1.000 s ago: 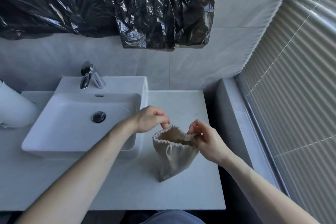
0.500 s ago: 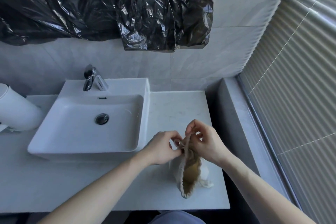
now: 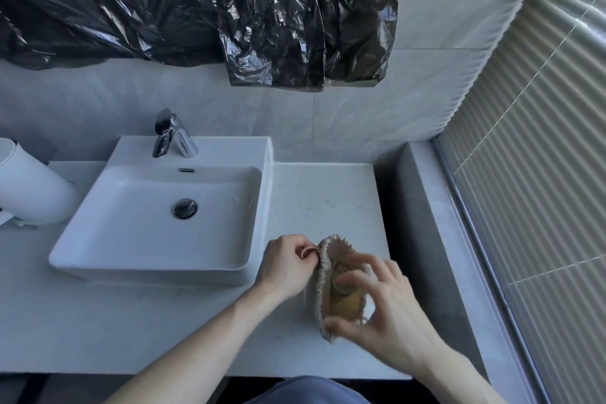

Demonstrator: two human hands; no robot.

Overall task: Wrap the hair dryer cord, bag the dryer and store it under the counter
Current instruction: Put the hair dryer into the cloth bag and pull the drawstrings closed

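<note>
A beige cloth drawstring bag [image 3: 324,275] lies on the white counter [image 3: 328,200] to the right of the sink, its gathered mouth turned toward me. My left hand [image 3: 288,264] pinches the bag's rim and drawstring loop at the upper left. My right hand [image 3: 377,308] is over the mouth with fingers spread, thumb at the lower rim and fingertips reaching in; it is motion-blurred. Something yellowish shows inside the bag. A white hair dryer [image 3: 29,190] lies at the far left of the counter, partly cut off by the frame edge. Its cord is not visible.
A white square basin [image 3: 98,249] with a chrome tap [image 3: 165,136] fills the counter's left half. Black plastic sheeting [image 3: 196,10] hangs on the tiled wall above. A grey ledge [image 3: 423,239] and a ribbed blind [image 3: 541,174] bound the right side.
The bag went from standing upright with both hands spreading its mouth to lying lower and nearer on the counter. My right hand has let go of the rim and spread over the opening.
</note>
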